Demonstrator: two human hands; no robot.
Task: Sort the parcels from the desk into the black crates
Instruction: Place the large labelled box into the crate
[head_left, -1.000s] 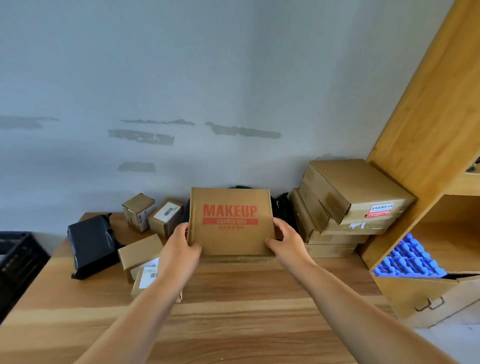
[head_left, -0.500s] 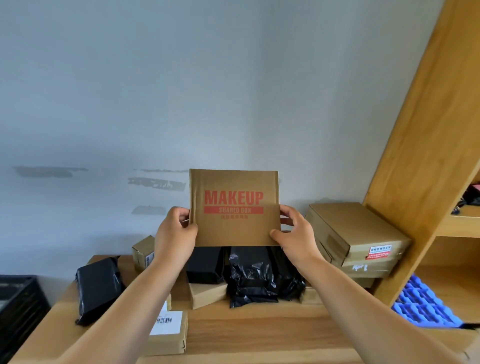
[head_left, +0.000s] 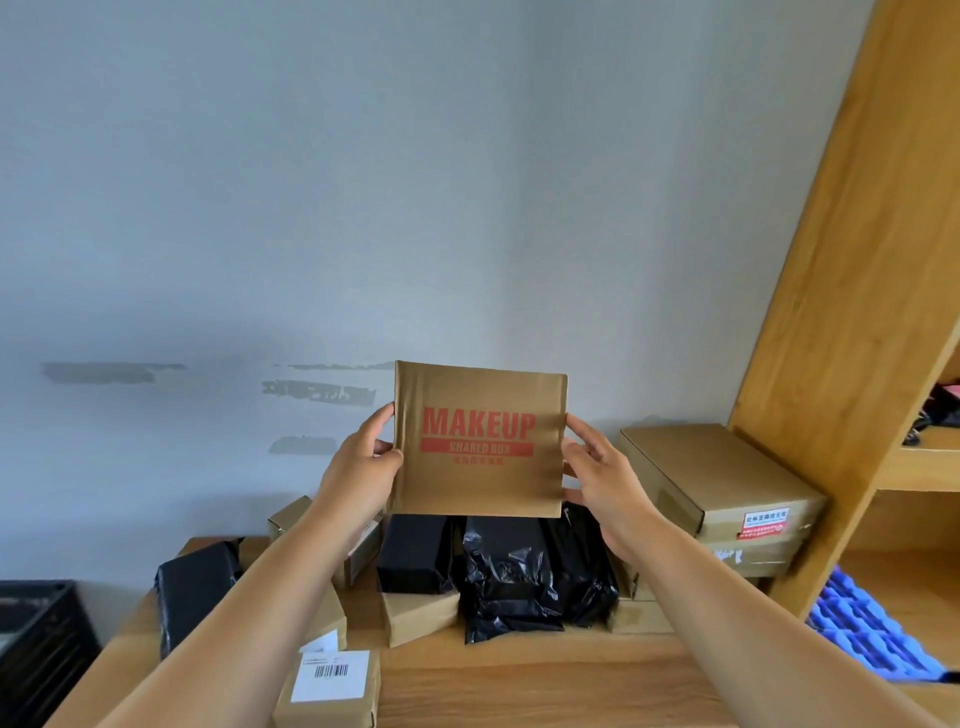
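Makeup box (head_left: 480, 441), a flat brown parcel with red letters, is up in the air above the desk (head_left: 545, 680), and we see its front face. We hold it by its two side edges. Our left hand (head_left: 358, 478) is at 9 o'clock from the box, with the thumb on the front and the fingers curled round the left edge. Our right hand (head_left: 602, 480) is at 3 o'clock, and its fingers pinch the right edge.

At 6 o'clock from the box, on the wooden desk, lie black bags (head_left: 524, 571) and a black box (head_left: 413, 553), close together. At 7 o'clock sits a small brown box with a white barcode label (head_left: 330, 675). At 8 o'clock is another black parcel (head_left: 195, 592). At 4 o'clock is a stack of big brown boxes (head_left: 727, 488), right beside a wooden shelf (head_left: 852, 332). Blue trays (head_left: 867, 629) sit low in the shelf at 4 o'clock. A black crate (head_left: 41, 644) is far off at 8 o'clock, past the desk's left end. A gray wall (head_left: 363, 208) is behind it all.

Both our arms reach forward and up, with the hands level with each other.
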